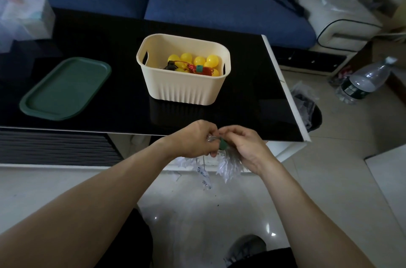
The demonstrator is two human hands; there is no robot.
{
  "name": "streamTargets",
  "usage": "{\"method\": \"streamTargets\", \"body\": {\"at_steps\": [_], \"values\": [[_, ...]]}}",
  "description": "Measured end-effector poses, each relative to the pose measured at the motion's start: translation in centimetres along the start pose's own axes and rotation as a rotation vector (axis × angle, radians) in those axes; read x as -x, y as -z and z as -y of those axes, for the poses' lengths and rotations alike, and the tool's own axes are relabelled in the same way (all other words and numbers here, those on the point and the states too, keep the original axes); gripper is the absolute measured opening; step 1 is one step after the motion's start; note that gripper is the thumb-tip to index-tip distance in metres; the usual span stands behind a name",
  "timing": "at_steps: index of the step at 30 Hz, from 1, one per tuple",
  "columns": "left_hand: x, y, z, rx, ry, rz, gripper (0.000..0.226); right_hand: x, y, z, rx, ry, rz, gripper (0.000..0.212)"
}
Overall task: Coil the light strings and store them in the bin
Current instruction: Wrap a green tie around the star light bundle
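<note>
Hands meet just in front of the table's (131, 114) near edge. Left hand (193, 140) and right hand (243, 147) both curl their fingers round a clear light string (226, 166), pinching it by a green piece, while its clear bulbs hang below. Bin (184, 87) stands on the table beyond them, holding a yellow string (193, 61). Green lid (66, 89) lies left of the bin.
</note>
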State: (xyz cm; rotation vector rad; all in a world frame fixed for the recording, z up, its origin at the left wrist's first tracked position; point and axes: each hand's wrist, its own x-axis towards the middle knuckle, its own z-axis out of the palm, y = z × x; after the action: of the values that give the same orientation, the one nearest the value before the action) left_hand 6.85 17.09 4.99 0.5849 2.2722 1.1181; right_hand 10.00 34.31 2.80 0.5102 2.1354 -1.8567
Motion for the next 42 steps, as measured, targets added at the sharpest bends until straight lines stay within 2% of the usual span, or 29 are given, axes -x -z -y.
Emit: {"method": "streamTargets", "body": {"at_steps": [3,7,11,14,18,20,25,28,31,35,39,42], "values": [[-0.2,0.2,-0.1,0.002,-0.008,-0.032,0.007,0.3,0.0,0.3,0.133,0.122,-0.036,0.014],[-0.2,1.1,0.4,0.020,0.014,-0.068,0.008,1.1,0.6,1.2,0.363,0.323,0.054,0.017],[0.0,1.5,0.6,0.002,0.007,-0.051,0.010,1.5,-0.1,1.5,0.786,0.384,0.097,0.019],[0.3,2.1,0.6,0.031,0.015,-0.021,0.012,1.8,-1.1,1.5,0.912,0.416,0.084,0.020],[0.5,2.7,0.9,0.021,0.034,0.025,0.017,2.7,-1.7,1.7,0.862,0.488,0.054,0.036],[0.3,2.8,1.2,0.019,0.029,0.025,0.019,2.5,-1.8,1.7,0.874,0.531,0.066,0.031],[0.4,2.8,1.9,-0.061,0.034,0.100,0.020,2.0,-2.2,1.2,0.946,0.431,0.160,0.022],[0.5,2.7,2.1,-0.100,0.039,0.129,0.026,2.3,-2.3,1.2,0.944,0.374,0.217,0.027],[0.5,2.8,1.7,-0.048,0.070,0.065,0.035,2.4,-2.0,1.5,0.807,0.365,0.217,0.037],[0.8,3.9,1.9,0.090,0.086,-0.156,0.062,2.9,-0.9,2.4,0.620,0.497,0.173,0.039],[0.9,5.0,2.4,0.527,0.173,-0.362,0.053,3.8,0.4,4.5,0.452,0.588,0.108,0.038],[0.8,4.6,2.9,0.822,0.259,-0.347,0.036,4.1,0.8,7.0,0.410,0.633,0.064,0.038]]}}
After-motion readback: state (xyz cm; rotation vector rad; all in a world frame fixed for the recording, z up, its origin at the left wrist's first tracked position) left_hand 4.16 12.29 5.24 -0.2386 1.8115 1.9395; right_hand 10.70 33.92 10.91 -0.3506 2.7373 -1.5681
